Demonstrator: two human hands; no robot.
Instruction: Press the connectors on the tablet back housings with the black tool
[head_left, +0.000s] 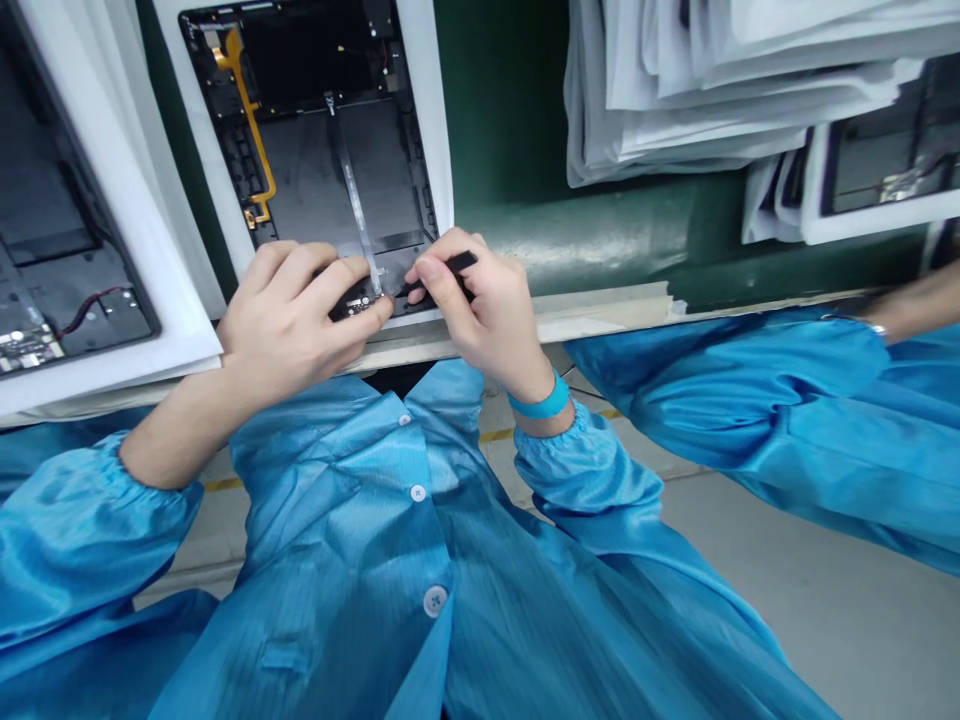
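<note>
An opened tablet chassis (315,140) lies on white foam in front of me, dark inside, with an orange flex cable (251,130) down its left side and a thin silver ribbon (352,190) down the middle. My left hand (292,320) rests curled on the chassis's near edge, its fingertips pressing on a small dark part at the ribbon's lower end. My right hand (472,310) is closed in a pinch on a slim black tool (450,268) whose tip meets the same spot. A blue wrist strap (541,403) circles my right wrist.
A second opened device (60,270) on white foam lies at the left. Stacked white foam sheets (712,90) sit at the back right on the green belt (517,150). A co-worker's blue sleeve (757,390) and forearm reach in from the right beside another device (885,170).
</note>
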